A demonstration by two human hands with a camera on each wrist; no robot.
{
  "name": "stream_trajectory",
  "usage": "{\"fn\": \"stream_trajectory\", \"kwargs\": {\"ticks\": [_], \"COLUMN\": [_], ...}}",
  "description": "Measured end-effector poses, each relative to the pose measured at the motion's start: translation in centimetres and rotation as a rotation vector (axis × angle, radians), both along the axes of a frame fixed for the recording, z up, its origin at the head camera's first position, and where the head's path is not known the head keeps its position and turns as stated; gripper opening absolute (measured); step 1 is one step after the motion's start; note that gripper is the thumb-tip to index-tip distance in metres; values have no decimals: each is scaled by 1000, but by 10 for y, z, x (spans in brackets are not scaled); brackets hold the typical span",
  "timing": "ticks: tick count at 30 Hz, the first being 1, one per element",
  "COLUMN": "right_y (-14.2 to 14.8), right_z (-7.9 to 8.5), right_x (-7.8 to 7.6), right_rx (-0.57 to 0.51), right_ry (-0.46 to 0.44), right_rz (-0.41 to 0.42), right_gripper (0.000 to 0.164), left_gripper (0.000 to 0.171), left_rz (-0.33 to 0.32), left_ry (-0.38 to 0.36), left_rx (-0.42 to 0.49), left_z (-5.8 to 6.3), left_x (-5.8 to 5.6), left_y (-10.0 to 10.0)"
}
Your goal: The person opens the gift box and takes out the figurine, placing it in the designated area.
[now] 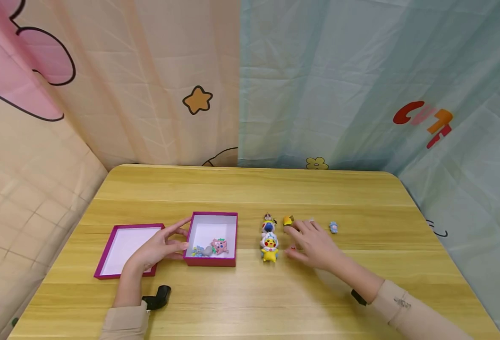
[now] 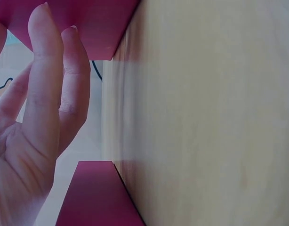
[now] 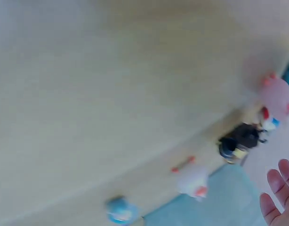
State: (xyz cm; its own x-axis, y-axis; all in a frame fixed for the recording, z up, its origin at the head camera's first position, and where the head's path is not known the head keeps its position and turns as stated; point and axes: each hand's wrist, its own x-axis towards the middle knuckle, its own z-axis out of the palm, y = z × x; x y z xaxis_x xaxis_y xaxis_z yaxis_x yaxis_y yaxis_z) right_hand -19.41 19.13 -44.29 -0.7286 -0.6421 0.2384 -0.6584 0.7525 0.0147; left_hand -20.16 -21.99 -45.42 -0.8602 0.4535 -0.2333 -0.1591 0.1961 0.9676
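Observation:
My left hand (image 1: 160, 248) rests with its fingertips against the left side of a magenta box (image 1: 212, 262) with a white inside. In the left wrist view, the extended fingers (image 2: 43, 89) touch the box's outer wall. Inside lie a pink figurine (image 1: 220, 245) and a grey-blue one (image 1: 202, 251). My right hand (image 1: 315, 245) hovers palm down over small toys, fingers spread. Near its fingertips are a yellow-orange figurine (image 1: 288, 220) and, partly hidden, a white one (image 3: 192, 182). The right wrist view is blurred and shows no toy between the fingers.
A yellow figurine in a white hood (image 1: 269, 248) lies with other toys (image 1: 268, 225) in a column right of the box. One small blue figurine (image 1: 333, 227) is beyond my right hand. The magenta lid (image 1: 105, 257) lies left, partly behind my left hand.

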Motion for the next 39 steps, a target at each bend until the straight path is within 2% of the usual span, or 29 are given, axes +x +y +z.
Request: {"fn": "stream_trajectory", "kwargs": {"ticks": [5,11,18,25,34,39], "right_y": [-16,-42,-74,-103,-136,-151], "right_z": [16,35,52,59,63,62], "right_x": [-7,-14,-22,-26,-29,-33], "right_rx": [5,4,78,134,268,290], "right_ry": [41,22,61,72,42,49], "right_rz": [24,52,129,174,173,177], "right_gripper": [43,42,43,48,54,55], "left_gripper": [73,73,74,76,75,75], "left_rz": [-1,0,8,9,9,9], "left_ry": [0,-9,-18,-21,-17,-25], "left_rx": [-3,4,8,10,9,11], "left_z": [-1,0,-1,-1,1,1], "left_x": [0,-1,0,0,-1,0], "left_y": [0,0,0,0,0,1]}}
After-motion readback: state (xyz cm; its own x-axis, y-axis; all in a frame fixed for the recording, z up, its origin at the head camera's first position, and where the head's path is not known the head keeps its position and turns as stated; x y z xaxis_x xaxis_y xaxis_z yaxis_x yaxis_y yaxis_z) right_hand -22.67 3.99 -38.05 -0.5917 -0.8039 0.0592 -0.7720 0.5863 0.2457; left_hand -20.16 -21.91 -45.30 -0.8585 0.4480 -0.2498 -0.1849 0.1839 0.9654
